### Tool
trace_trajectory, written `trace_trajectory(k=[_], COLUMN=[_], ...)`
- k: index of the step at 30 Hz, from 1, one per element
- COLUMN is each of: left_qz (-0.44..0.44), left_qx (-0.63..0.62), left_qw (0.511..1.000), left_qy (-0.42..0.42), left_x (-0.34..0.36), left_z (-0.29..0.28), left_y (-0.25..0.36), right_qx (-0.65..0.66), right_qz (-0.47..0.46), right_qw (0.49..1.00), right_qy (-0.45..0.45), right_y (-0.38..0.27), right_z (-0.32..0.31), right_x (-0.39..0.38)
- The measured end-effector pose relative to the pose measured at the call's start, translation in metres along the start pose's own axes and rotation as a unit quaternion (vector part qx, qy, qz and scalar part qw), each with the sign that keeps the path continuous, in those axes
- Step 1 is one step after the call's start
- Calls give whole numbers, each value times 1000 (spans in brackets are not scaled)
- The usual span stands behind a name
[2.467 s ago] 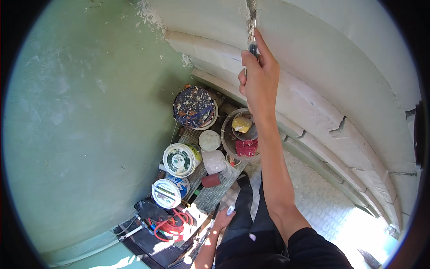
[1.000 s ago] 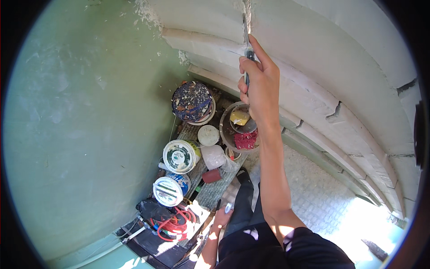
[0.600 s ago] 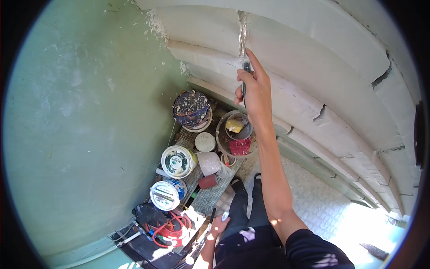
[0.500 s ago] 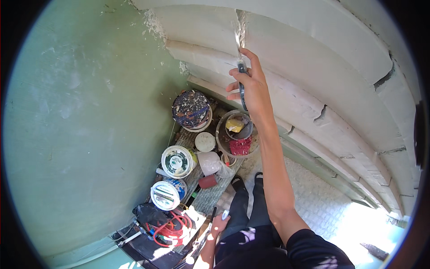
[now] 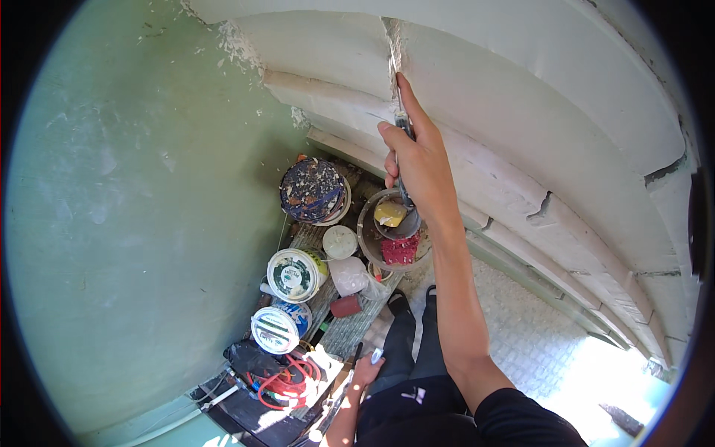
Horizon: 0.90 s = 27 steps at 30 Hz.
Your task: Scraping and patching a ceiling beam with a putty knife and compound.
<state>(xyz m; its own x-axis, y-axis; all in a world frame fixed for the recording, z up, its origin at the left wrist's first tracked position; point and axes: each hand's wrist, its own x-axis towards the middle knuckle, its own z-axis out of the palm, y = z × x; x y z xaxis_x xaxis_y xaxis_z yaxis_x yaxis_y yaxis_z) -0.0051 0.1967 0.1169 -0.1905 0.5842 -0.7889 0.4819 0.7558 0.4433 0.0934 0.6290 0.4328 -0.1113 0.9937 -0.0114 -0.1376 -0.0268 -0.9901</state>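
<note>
Overhead in the picture, my right hand [image 5: 423,167] grips a slim tool with a dark handle [image 5: 404,119]; its thin blade lies in a rough, flaking vertical groove [image 5: 396,45] in the pale stepped moulding [image 5: 506,89]. My index finger is stretched along the blade. Low in the view, my left hand [image 5: 365,372] is closed on a small white-and-clear object [image 5: 377,356], too small to name, beside my dark-clothed leg.
A worn plank platform [image 5: 342,331] holds several buckets [image 5: 294,274], a grey basin [image 5: 365,238] with yellow and red items, and red hose [image 5: 294,387]. A green wall [image 5: 134,223] rises at left. Pale paving [image 5: 514,313] lies below right.
My right hand and the tool have shifted left and a little down in the picture. Its fingers loosened half a second ago and now curl round the handle again. My left hand stays low.
</note>
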Motion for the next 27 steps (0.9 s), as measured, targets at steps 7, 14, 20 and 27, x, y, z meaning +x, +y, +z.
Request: trace_trajectory(k=[7,14,20,27], left_qz=[0,0,-6,16], left_qx=[14,23,19,16], left_qw=[1000,1000,1000,1000], left_qy=[0,-3,-24,-7], left_x=[9,12,6,9], left_z=[3,-1,-14,-7], left_y=[-1,0,16,-1], right_qx=[-10,-9,-68,102], right_qz=[-12,-36,-60,-22], right_qw=[1000,999,993,993], right_qy=[-4,7,78,62], right_y=[9,11,16,-9], right_z=[1,14,35,15], right_x=[1,2,6,21])
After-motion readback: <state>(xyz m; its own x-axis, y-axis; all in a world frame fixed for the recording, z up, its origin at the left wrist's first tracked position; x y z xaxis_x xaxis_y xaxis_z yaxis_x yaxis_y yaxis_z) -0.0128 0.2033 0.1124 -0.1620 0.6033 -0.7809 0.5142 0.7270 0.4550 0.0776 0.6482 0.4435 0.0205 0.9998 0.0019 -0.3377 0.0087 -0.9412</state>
